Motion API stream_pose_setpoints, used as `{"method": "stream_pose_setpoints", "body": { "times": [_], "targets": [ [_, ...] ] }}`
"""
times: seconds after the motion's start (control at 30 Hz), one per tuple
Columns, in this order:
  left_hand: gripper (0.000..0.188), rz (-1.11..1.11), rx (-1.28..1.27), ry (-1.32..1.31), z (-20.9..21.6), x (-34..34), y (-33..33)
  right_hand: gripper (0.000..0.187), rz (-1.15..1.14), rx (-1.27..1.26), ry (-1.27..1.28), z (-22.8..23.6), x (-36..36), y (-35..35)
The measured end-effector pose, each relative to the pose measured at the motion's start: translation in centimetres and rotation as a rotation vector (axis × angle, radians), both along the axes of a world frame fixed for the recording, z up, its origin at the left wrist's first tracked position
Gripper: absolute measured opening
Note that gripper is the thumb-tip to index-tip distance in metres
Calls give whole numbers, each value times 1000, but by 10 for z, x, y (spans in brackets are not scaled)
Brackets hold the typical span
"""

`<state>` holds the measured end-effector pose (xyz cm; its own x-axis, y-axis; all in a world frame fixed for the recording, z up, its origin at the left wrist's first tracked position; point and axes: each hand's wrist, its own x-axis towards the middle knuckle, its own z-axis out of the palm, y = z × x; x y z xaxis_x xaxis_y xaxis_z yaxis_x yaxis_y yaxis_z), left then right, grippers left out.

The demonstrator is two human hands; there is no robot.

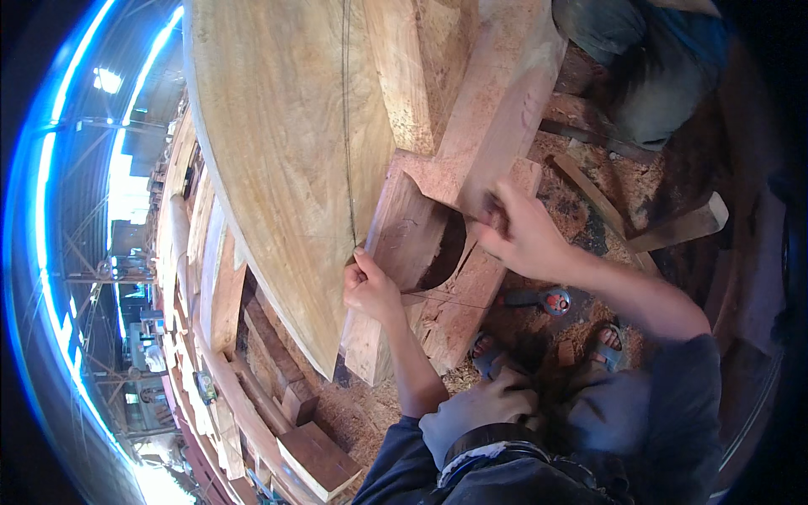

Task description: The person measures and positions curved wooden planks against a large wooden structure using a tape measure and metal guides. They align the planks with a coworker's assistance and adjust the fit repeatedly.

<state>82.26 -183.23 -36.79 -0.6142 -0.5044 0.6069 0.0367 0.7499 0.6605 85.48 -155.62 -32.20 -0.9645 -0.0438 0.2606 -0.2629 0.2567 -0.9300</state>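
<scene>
A broad pale wooden slab (269,151) stretches away from me, with a dark string (348,126) running along its length. At the slab's near end, my left hand (370,288) is closed in a pinch on the string, its thumb at the wood. A thin tail of the string trails rightward below that hand. My right hand (522,231) is held over the notched timber block (396,227), fingers curled together and slightly blurred. What it holds, if anything, cannot be made out. A dark hollow opens in the block beneath the right hand.
Thick beams (505,101) lie right of the slab. A power tool with a red round part (555,301) rests on the shavings-covered floor near my feet. Another person's leg (665,93) is at the far right. Stacked timbers (219,295) line the left; an offcut (686,223) lies right.
</scene>
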Motion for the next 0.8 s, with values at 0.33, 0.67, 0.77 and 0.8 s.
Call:
{"method": "stream_pose_setpoints", "body": {
  "times": [0.33, 0.67, 0.77, 0.8],
  "targets": [
    [38, -462, 22, -203, -13, 66, 35, 61, 110, 438, -447, -155, 110, 56],
    [30, -1017, 40, -740, -13, 96, 105, 86, 217, 809, -344, -260, 172, 41],
    [30, -1063, 56, -732, -16, 95, 115, 76, 185, 807, -236, -272, 167, 40],
    [32, -1062, 82, -721, -18, 95, 118, 73, 181, 825, -208, -274, 166, 40]
  ]
}}
